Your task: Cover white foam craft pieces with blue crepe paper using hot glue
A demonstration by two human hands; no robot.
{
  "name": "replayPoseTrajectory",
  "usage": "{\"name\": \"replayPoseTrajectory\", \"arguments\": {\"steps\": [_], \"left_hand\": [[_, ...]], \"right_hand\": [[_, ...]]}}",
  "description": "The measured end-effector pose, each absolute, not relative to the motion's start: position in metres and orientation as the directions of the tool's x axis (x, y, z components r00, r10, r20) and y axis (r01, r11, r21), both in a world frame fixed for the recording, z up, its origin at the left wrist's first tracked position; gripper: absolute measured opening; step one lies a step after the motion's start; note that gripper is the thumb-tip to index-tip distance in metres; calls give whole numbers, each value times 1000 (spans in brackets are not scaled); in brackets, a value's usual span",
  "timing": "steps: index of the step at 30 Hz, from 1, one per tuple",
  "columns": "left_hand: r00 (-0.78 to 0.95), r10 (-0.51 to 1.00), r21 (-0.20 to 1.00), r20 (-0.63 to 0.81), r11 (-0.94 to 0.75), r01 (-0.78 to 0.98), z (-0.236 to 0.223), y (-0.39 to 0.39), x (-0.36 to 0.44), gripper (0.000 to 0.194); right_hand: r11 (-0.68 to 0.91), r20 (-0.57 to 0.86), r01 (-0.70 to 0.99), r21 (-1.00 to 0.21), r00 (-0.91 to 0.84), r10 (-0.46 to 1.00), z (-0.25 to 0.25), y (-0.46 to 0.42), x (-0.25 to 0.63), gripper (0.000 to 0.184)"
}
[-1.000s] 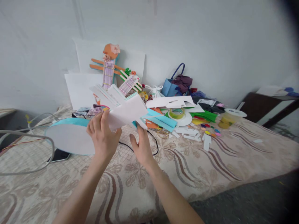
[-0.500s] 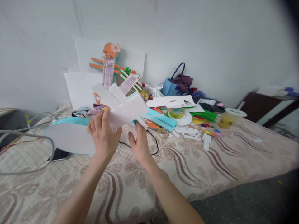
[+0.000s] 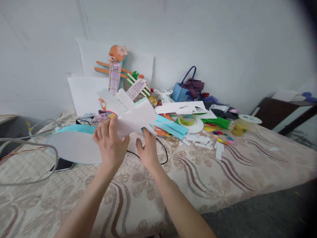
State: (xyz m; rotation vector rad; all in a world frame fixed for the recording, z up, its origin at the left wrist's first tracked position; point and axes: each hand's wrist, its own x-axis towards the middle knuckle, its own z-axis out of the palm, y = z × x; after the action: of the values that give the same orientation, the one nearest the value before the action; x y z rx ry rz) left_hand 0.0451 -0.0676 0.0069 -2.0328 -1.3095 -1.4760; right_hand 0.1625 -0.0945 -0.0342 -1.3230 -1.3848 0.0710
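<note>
A person's left hand (image 3: 110, 142) holds a white card piece (image 3: 137, 115), right hand (image 3: 148, 150) at its lower edge, white oval (image 3: 74, 147) at left, tape roll (image 3: 185, 123) among paper scraps (image 3: 203, 146).

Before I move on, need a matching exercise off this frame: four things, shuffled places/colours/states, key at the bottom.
Things
1. White cutout
2. Tape roll
3. Oval panel
4. Tub

Places, colours, states
A. Yellowish inside, white on top
B. White-faced with a blue edge, left of the left hand
C. Grasped by the left hand, with fingers of the right hand at its lower edge
D. Yellow-green, on a round white piece

Pairs: 1-C, 2-D, 3-B, 4-A
</note>
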Motion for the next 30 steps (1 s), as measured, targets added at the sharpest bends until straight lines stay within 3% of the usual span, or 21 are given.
{"name": "replayPoseTrajectory", "arguments": {"steps": [13, 19, 24, 30], "left_hand": [[78, 482, 225, 872, -538, 812, 6, -70, 48, 66], [68, 491, 231, 869, -523, 821, 8, -69, 50, 80], [62, 500, 223, 864, -491, 842, 7, -63, 48, 72], [63, 487, 231, 871, -519, 823, 5, -62, 52, 67]], "right_hand": [[337, 644, 658, -673, 298, 705, -31, -99, 160, 42], [358, 653, 663, -657, 264, 710, -29, -101, 158, 42], [396, 665, 632, -666, 264, 698, -26, -108, 155, 50], [349, 638, 634, -690, 305, 708, -22, -111, 147, 43]]}}
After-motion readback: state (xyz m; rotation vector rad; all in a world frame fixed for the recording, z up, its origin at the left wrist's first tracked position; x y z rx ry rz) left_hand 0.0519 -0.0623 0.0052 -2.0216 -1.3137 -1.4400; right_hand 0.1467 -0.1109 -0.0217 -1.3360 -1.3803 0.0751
